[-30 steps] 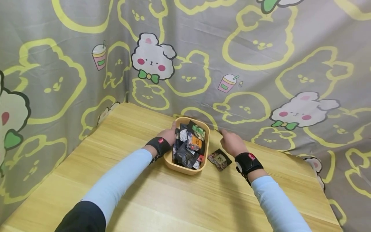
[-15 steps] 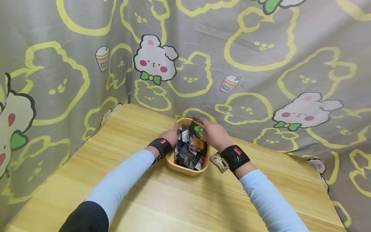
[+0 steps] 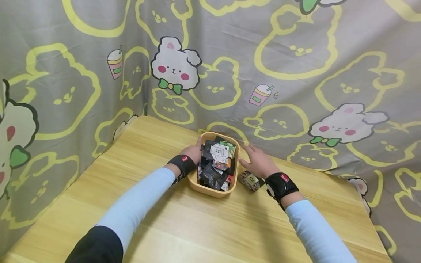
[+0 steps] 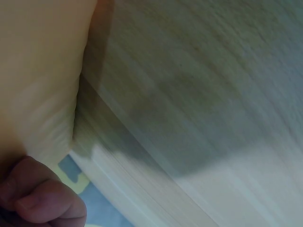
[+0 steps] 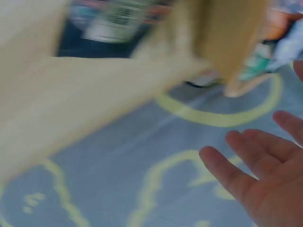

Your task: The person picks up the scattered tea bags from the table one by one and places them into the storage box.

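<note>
A yellow-orange plastic bin (image 3: 215, 193) full of small packets stands on the table. My left hand (image 3: 192, 153) grips its left rim; the left wrist view has the curled fingers (image 4: 45, 194) against the outer wall. On top of the pile lies a packet with a white label (image 3: 219, 152). My right hand (image 3: 261, 160) is just right of the bin with nothing in it, its fingers spread apart in the right wrist view. Below that hand, one dark packet with a printed label (image 3: 250, 180) lies on the table, partly covered by the hand in the head view.
The wooden table (image 3: 184, 226) runs back to a grey curtain (image 3: 223, 44) with yellow outlines and white cartoon animals. This curtain hangs along the back, left and right sides. The bin sits near the table's back edge.
My right hand has moved over the bin and back out to the right. The white-labelled packet, let go, now lies on the pile. My left hand has stayed at the rim.
</note>
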`<state>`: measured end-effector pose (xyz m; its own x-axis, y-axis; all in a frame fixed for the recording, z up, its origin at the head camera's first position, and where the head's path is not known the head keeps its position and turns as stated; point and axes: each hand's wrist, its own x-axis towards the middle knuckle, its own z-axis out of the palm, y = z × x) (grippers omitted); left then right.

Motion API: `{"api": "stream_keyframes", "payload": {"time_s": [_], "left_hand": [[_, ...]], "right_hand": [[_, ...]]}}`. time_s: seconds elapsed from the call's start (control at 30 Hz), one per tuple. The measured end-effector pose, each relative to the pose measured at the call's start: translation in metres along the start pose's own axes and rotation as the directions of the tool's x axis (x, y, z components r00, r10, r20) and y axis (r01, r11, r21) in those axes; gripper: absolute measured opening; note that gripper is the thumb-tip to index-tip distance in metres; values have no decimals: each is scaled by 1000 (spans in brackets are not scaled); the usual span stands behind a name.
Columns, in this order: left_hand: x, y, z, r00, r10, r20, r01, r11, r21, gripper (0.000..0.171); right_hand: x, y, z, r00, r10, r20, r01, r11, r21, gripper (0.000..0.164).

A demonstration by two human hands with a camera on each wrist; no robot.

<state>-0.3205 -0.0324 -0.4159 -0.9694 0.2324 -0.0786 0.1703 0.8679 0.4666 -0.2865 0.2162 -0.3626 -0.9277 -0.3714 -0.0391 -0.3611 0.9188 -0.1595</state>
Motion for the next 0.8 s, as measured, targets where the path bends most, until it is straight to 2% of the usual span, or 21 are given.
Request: {"api": "stream_keyframes", "payload": {"time_s": [0.17,0.33,0.43,0.67,0.7,0.8], "left_hand": [[3,-1,2,1000,-17,11,17,1000,-9,64],[9,-4,7,1000,-26,15,27,1000,-5,64],[8,-3,6,1000,-21,11,21,1000,1,64],[9,-5,9,1000,-26,15,26,1000,5,65],[9,-5,9,1000,-23,15,23,1000,5,65],[11,-7,11,1000,-13,10,13,1000,8,65]], "right_hand": [[-11,25,18,995,67,77,-68,998,14,57],[-15,39,33,985,109,137,-112,994,19,56],[-16,46,45,980,116,164,-122,992,28,55],[-18,54,67,953,156,258,-175,983,53,80],[-18,53,68,953,156,259,-174,983,51,80],[-20,52,70,968,125,220,-134,991,27,55]]}}
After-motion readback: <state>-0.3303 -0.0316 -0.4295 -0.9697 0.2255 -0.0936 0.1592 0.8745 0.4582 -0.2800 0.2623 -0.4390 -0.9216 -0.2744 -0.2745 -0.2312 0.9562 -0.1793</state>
